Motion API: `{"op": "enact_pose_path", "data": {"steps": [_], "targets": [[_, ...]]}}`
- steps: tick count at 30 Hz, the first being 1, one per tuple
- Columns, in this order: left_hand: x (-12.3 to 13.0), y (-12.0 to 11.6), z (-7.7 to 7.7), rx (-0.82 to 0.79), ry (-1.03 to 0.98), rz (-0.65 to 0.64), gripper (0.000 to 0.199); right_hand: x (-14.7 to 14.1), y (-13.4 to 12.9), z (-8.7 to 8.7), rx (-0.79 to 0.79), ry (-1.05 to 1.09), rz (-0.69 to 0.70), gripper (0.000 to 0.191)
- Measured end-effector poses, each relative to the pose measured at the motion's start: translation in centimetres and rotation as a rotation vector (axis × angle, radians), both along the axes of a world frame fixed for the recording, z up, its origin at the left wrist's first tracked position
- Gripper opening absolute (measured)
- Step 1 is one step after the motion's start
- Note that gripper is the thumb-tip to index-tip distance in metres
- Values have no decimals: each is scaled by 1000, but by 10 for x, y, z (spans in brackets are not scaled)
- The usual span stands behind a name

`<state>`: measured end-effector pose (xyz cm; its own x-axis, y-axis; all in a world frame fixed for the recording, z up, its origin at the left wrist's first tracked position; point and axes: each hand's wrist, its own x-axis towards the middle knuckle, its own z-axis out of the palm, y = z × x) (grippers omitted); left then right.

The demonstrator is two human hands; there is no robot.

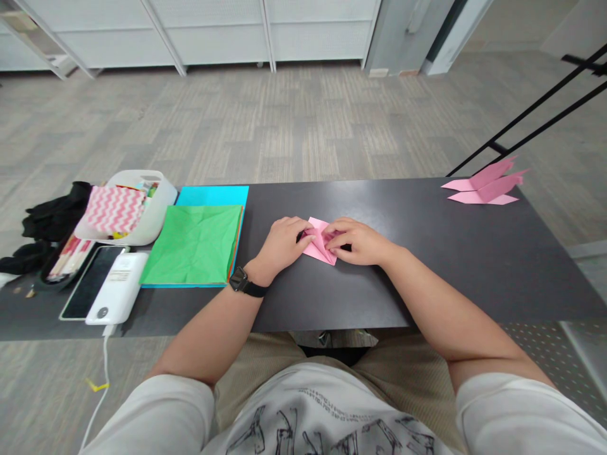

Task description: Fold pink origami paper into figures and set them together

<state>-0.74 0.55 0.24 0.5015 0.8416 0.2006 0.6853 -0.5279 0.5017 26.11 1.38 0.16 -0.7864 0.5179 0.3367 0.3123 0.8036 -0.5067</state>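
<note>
A small folded pink paper [320, 244] lies on the dark table [365, 297] in front of me, with creases and a raised flap. My left hand [286, 245] pinches its left side between thumb and fingers. From the right, my right hand [356, 241] has its fingertips pressed together on the paper's right side, at the flap. At the table's far right stand folded pink paper figures [488, 184] with pointed ends.
Green square paper [196, 243] tops a stack over blue paper [213, 194] on the left. Beyond it are a white basket [164, 205], a phone [92, 284], a white power bank [117, 287] with a cable, a pen tray [46, 278] and black cloth [57, 212].
</note>
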Motion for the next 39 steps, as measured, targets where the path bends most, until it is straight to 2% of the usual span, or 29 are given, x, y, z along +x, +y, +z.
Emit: {"op": "enact_pose_path", "data": {"steps": [8,11,13,17,25,29,35,39], "targets": [[10,1,-10,-5,-36,109,21,-1,1,3,-32,-14,1,22],[12,2,-12,-5,-42,134,22,-1,0,3,-76,-11,-50,20],[12,2,-12,-7,-33,148,23,0,-1,3,-81,-12,-98,25],[13,1,-12,5,1,181,24,-2,-4,1,-38,2,-74,37],[14,2,-14,65,49,213,25,-11,-6,-7,68,-108,-132,27],[12,-1,-7,87,60,159,28,-11,-6,-10,107,-145,-175,30],[10,-18,13,83,106,-47,29,-7,-5,-10,145,-225,-300,31],[7,-24,17,105,150,-63,29,-7,-6,-10,154,-225,-333,30]]}}
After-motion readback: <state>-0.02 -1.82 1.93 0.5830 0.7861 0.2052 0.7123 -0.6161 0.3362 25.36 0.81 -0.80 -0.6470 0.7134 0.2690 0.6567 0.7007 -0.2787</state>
